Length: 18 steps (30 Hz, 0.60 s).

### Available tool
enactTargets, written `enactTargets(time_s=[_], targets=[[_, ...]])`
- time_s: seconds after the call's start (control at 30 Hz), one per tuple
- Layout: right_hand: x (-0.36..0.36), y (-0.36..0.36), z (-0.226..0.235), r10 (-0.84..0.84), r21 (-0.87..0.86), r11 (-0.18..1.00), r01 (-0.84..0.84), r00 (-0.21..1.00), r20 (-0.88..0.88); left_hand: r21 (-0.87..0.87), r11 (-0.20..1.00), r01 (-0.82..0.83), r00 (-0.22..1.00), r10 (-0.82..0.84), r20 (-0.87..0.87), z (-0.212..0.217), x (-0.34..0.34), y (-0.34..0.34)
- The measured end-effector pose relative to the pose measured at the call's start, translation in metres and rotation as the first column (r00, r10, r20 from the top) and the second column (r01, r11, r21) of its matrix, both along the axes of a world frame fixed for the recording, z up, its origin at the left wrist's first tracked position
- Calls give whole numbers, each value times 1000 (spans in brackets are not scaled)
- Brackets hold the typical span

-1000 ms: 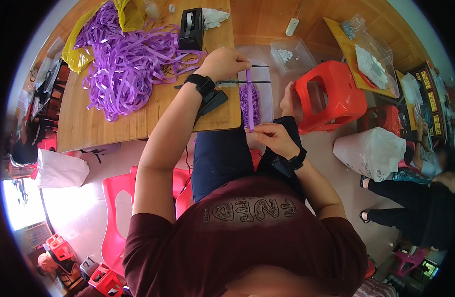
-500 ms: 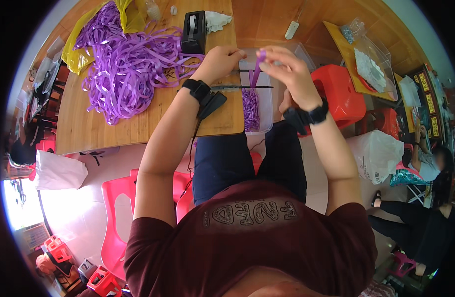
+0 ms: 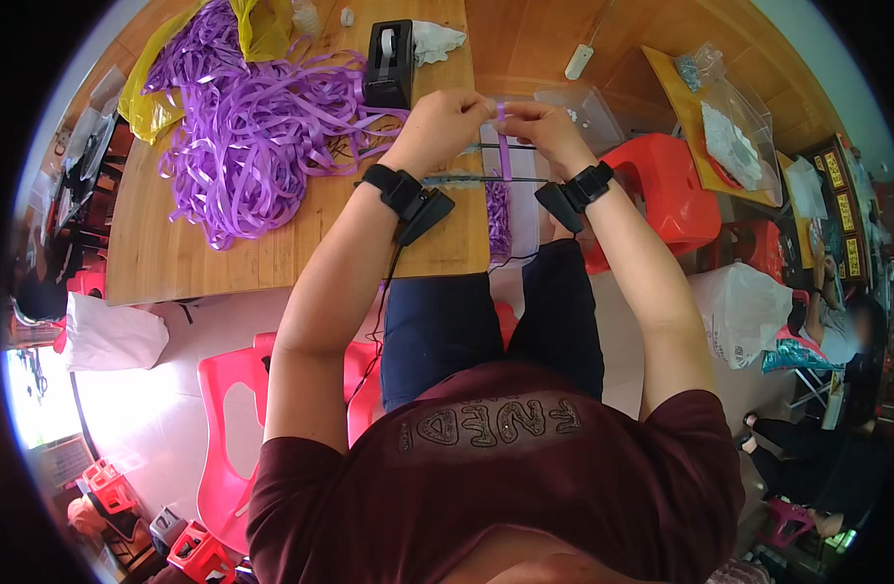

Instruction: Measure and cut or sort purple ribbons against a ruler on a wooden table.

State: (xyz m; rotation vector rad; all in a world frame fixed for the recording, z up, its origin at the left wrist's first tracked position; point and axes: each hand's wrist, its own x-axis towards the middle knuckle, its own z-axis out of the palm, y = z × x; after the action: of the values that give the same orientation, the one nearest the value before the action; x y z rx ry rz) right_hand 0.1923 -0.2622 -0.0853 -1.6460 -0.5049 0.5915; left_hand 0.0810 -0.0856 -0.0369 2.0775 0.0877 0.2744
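The left hand [image 3: 449, 122] and right hand [image 3: 539, 125] both pinch a purple ribbon strip [image 3: 502, 146]; the ribbon pile [image 3: 252, 127] lies near.

A light wooden surface [image 3: 204, 263] fills the upper left of the view, its near edge running above the seated person's knees. A large loose heap of purple ribbon strips [image 3: 257, 127] covers much of its middle and far part. At the far left edge lies a yellow plastic bag [image 3: 150, 102], partly under the ribbon. A black tape dispenser [image 3: 389, 63] stands near the far right corner, with a crumpled white cloth [image 3: 437, 41] just beside it. A small bunch of purple strips [image 3: 499, 214] hangs at the right edge.
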Motion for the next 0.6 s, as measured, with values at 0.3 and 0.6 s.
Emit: enactTargets(time_s=[0.3, 0.6], targets=[[11, -24, -26, 61, 7, 998, -66, 877, -476, 477, 855, 205, 960, -271, 72, -23, 9, -6], [-47, -37, -57, 329, 431, 890, -147, 862, -385, 446, 863, 238, 955, -292, 54, -24, 9, -5]])
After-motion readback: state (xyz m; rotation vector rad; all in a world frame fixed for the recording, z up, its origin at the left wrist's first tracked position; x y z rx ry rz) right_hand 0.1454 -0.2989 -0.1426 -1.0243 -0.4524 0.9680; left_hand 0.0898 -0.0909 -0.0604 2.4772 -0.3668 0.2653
